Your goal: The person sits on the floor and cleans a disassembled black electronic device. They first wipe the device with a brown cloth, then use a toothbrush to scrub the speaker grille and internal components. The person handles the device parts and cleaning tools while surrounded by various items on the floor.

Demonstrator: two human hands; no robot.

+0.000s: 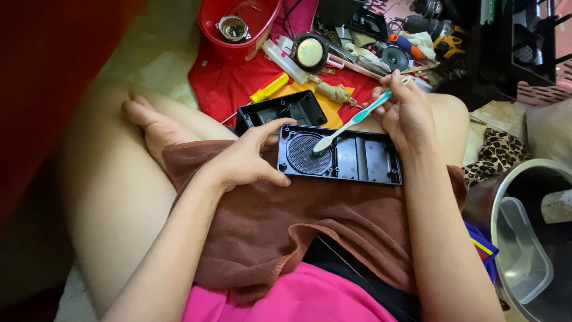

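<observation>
A black plastic casing half [351, 158] with a round speaker grille lies on a brown towel [286, 226] across my lap. My left hand [247, 158] grips its left end, thumb on the upper rim. My right hand [402, 110] holds a light blue and white toothbrush [351, 122], and the brush head rests on the round grille. A second black casing part [280, 110] lies just behind, on the red cloth.
Behind the casing are a yellow-handled screwdriver [269, 87], a round speaker driver [310, 52], a red tub [238, 27] with a metal part inside, and several tools and parts. A metal pot [506, 191] holding a clear plastic container stands at the right.
</observation>
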